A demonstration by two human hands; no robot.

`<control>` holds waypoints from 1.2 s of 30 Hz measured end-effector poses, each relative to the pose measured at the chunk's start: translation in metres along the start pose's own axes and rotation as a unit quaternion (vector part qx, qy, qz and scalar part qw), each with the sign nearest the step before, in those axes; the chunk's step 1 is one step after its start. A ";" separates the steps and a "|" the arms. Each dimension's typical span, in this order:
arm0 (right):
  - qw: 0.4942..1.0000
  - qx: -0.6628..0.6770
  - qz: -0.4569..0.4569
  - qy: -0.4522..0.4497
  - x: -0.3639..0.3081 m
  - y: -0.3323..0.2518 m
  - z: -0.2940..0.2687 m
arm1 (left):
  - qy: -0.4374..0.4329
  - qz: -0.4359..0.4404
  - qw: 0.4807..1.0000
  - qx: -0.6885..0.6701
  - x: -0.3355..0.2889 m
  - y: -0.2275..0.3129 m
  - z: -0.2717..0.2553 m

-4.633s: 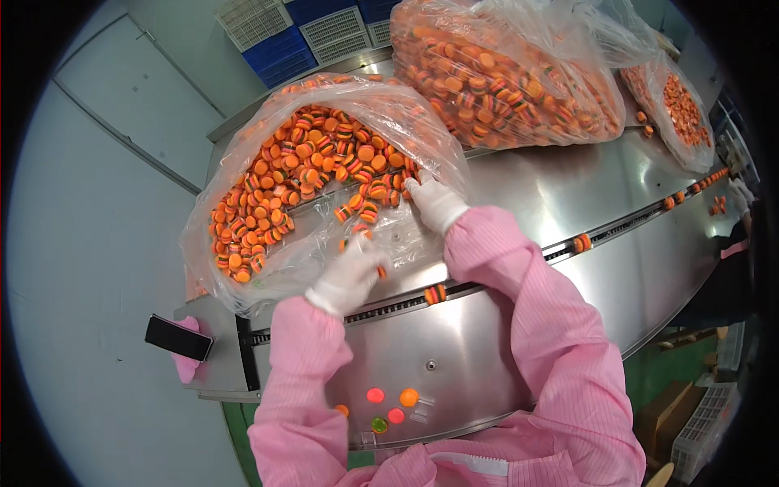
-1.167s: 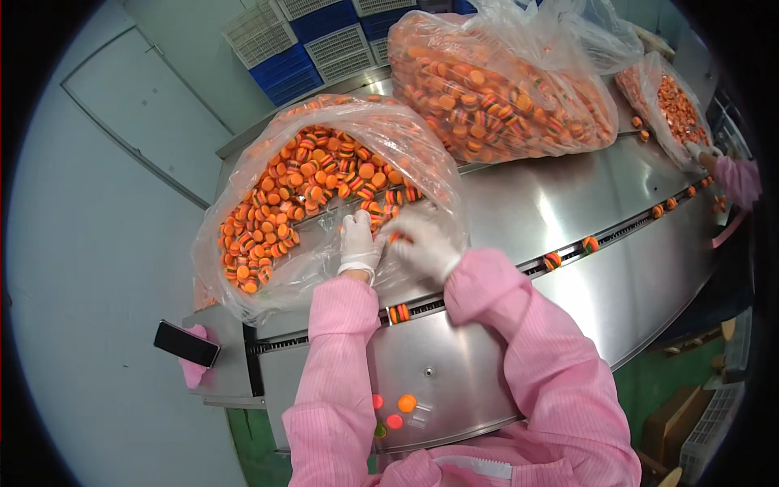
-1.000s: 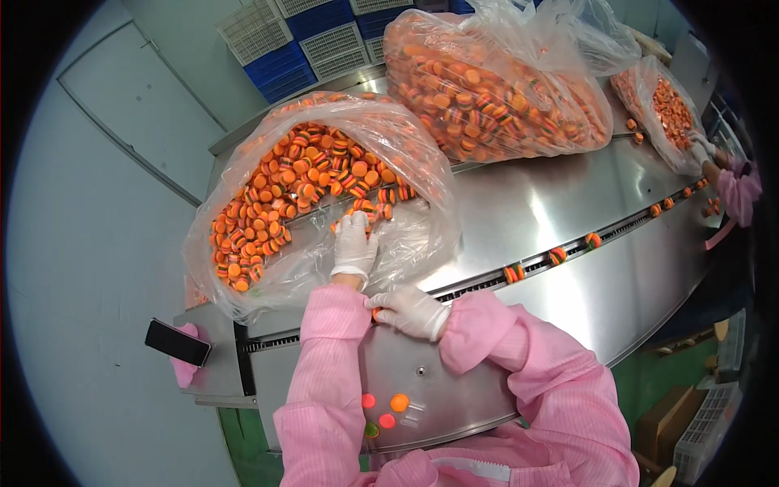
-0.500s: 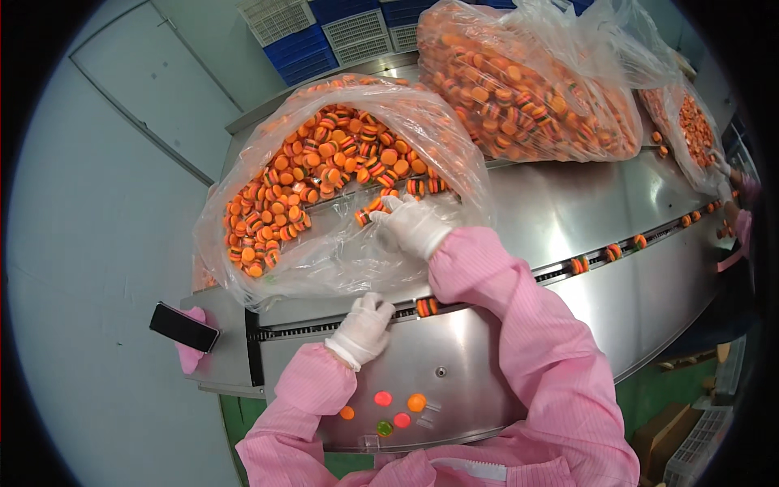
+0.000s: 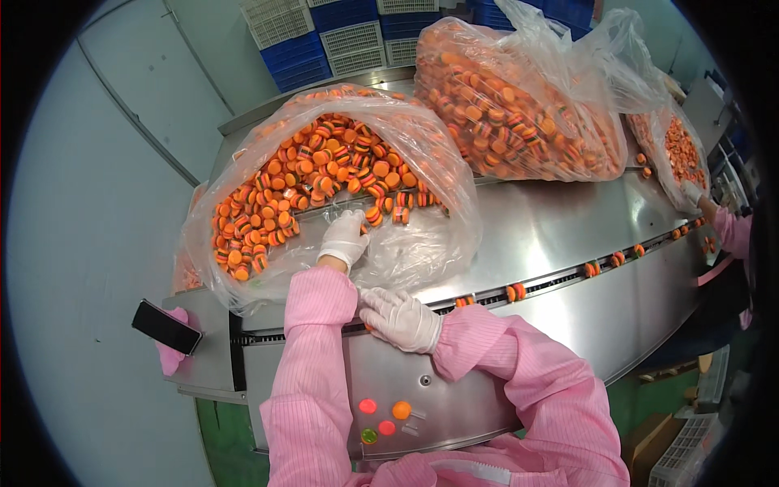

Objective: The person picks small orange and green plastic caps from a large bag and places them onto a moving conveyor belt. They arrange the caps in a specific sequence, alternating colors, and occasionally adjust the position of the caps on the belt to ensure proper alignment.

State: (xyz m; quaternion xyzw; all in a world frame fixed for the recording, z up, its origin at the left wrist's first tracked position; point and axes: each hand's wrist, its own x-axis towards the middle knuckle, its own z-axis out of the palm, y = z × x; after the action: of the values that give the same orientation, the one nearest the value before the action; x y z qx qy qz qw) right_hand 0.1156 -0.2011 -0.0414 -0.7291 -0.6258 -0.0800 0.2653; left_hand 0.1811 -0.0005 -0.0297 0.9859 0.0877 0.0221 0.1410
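The burger-shaped orange candies point(image 5: 316, 174) sit heaped in a clear plastic bag point(image 5: 422, 243) on the steel conveyor table point(image 5: 552, 235), and the left hand point(image 5: 344, 237), gloved, reaches into the bag's mouth with fingers curled loosely beside the pile, can't tell if it's got one. The right hand point(image 5: 402, 318) rests at the track edge, fingers relaxed and flat over the slot, with a second full bag point(image 5: 519, 105) further back.

Both forearms are covered by pink long sleeves with fine vertical pinstripes, gathered tight at elastic cuffs. The hands, left hand point(image 5: 344, 237) and right hand point(image 5: 403, 318), are covered by thin white gloves, slightly wrinkled. More of the same pink striped garment is seen at the lower edge
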 end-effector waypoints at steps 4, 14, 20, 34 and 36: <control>0.993 -0.106 -0.018 -0.054 -0.026 0.003 -0.005 | 0.054 -0.008 0.998 -0.032 -0.011 0.007 0.001; 0.972 -0.107 0.206 0.030 0.041 0.099 -0.038 | 0.114 0.253 0.950 -0.145 -0.157 0.033 -0.008; 0.962 -0.134 0.236 -0.030 0.059 0.136 -0.002 | 0.088 0.284 0.954 -0.036 -0.166 0.014 -0.006; 0.994 0.110 -0.014 -0.018 -0.001 0.016 -0.007 | 0.088 0.047 0.995 0.032 0.011 0.029 -0.002; 0.999 0.021 -0.031 -0.024 -0.018 0.015 -0.005 | 0.016 0.021 1.000 0.006 0.006 0.037 -0.005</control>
State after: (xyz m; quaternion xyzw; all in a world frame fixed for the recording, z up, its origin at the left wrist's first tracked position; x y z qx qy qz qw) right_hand 0.1273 -0.2209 -0.0494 -0.7056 -0.6557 -0.0574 0.2623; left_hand 0.1931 -0.0328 -0.0142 0.9878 0.0697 0.0401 0.1335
